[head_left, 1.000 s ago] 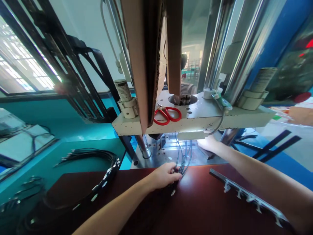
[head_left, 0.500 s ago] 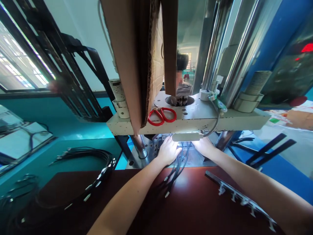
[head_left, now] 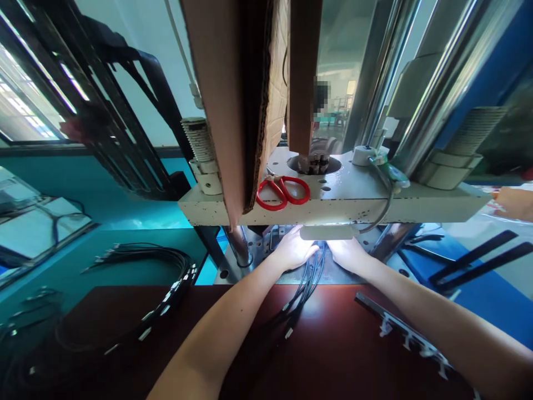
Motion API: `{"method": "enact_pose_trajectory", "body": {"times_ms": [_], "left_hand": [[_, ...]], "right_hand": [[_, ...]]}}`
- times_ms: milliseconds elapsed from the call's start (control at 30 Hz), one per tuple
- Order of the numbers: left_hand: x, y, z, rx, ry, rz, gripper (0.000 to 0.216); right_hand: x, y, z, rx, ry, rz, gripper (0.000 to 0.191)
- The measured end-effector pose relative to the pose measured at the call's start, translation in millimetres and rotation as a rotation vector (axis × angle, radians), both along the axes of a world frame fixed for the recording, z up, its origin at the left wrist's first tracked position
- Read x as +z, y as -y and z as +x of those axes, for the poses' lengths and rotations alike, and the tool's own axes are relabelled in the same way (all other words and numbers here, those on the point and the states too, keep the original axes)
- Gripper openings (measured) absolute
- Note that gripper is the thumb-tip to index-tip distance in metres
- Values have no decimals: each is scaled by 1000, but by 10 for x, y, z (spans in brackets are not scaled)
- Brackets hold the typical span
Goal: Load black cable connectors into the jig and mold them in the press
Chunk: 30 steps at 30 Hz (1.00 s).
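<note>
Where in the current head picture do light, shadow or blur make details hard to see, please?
Head view: strong light under the pale bar partly bleaches the left hand and right hand; head view: a glare patch shows on the dark red tabletop beside the cables; head view: the lower left sinks into shadow; head view: the threaded post at right is smeared.

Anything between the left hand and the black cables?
Nothing visible: the left hand has its thumb right at the black cables. The pale bar below the press beam hides their far ends, so I can't tell there.
</note>
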State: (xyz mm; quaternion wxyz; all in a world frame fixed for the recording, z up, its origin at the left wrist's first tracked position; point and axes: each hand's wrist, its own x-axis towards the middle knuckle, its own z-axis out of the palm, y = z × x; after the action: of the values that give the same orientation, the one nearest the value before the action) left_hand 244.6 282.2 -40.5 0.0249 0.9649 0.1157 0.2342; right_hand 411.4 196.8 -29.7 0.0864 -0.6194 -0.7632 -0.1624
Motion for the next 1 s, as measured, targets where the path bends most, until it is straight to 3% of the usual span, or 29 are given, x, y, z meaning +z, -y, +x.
{"method": "enact_pose_trajectory", "body": {"times_ms": [200, 433, 633, 800, 1000], "left_hand": [[-15, -26, 91, 41, 41, -18, 35], [47, -31, 136, 35, -14, -3, 35], [14, -1, 193, 167, 29, -86, 34], [-30, -3, 231, 191, 42, -117, 35], [94, -85, 194, 156, 41, -201, 32]], "right_hand": [[57, -28, 83, -51, -1, -98, 33], [107, -9, 45, -63, -2, -104, 37], [130, -34, 51, -50, -17, -125, 35], [119, -75, 70, -55, -54, -127, 38], [155, -162, 73, -61, -91, -137, 40]]}}
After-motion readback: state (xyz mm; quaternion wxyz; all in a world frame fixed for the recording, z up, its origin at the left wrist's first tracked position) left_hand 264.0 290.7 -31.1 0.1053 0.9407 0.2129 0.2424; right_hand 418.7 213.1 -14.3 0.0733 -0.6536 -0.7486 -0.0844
